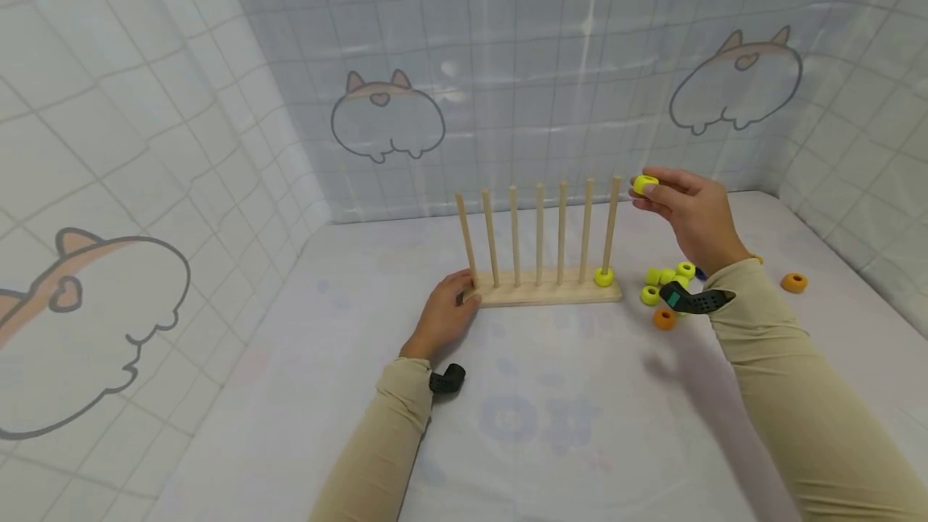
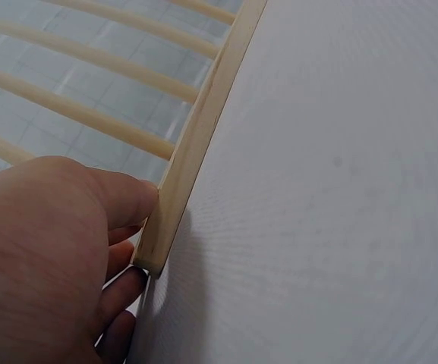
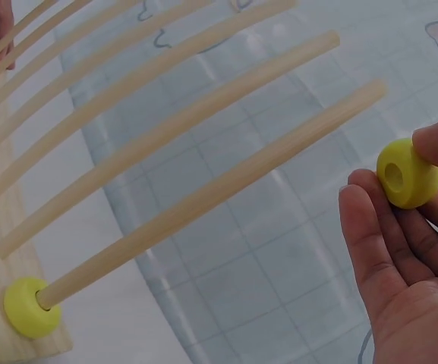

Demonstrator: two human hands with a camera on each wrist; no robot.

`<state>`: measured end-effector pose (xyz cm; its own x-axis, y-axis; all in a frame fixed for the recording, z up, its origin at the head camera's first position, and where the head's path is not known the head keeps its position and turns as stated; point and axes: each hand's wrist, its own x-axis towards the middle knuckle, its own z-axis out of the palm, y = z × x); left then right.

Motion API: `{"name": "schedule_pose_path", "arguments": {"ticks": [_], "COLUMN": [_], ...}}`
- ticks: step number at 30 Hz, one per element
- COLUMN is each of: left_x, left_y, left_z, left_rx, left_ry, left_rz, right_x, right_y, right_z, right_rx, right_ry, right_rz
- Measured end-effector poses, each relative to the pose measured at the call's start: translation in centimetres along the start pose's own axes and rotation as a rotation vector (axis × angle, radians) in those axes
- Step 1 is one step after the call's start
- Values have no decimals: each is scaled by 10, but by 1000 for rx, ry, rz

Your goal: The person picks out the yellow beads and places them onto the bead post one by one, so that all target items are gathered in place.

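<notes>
A wooden peg rack (image 1: 551,293) with a row of upright pegs stands on the table. My left hand (image 1: 444,314) holds the left end of its base; in the left wrist view the thumb (image 2: 137,199) lies on the base's edge. One yellow bead (image 1: 604,277) sits at the bottom of the rightmost peg. Between thumb and fingers, my right hand (image 1: 696,212) pinches another yellow bead (image 3: 408,173), its hole showing. That bead is just right of the rightmost peg's top, apart from it.
Several loose yellow beads (image 1: 650,295) lie in a cluster right of the rack, partly behind the right wrist strap. An orange bead (image 1: 664,318) lies at their front, another orange bead (image 1: 794,283) farther right. A dark blue piece (image 1: 700,273) shows behind the wrist. Tiled-pattern sheeting (image 1: 507,63) stands behind.
</notes>
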<state>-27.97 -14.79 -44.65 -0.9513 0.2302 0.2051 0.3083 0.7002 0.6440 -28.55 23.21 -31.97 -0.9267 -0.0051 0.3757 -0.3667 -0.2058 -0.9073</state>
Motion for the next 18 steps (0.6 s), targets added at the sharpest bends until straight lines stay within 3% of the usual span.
{"name": "schedule_pose_path", "arguments": {"ticks": [18], "left_x": [-1], "left_y": [1], "left_z": [-1], "left_rx": [-5], "left_ry": [-7], "left_rz": [6], "right_x": [10], "right_y": [-11], "right_z": [13], "right_rx": [89], "right_ry": [-25], "right_rz": [-22]}}
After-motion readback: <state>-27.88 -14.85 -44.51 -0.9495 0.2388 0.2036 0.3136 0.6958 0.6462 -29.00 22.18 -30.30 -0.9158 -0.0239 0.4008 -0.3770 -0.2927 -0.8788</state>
